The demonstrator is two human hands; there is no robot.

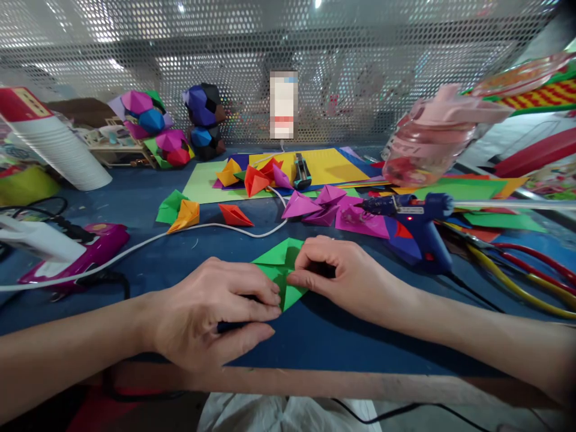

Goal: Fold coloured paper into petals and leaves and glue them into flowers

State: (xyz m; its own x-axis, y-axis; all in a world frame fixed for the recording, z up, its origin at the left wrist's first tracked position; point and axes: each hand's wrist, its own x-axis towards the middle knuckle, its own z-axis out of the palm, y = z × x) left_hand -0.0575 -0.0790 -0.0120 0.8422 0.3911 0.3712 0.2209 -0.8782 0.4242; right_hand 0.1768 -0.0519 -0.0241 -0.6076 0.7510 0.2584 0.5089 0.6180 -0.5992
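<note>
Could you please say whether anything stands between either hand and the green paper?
Nothing visible does: the left hand touches the green paper, the right hand pinches its right side, and the blue glue gun lies off to the right.

Along the lower centre, between our left hand [216,306] and right hand [348,267], bare tabletop [319,342] leaves us room to pass. Toward the right, the blue glue gun [427,235] and long-handled tools [497,280] block us; at left, the white cable [220,225] and magenta box [110,237] do.
</note>
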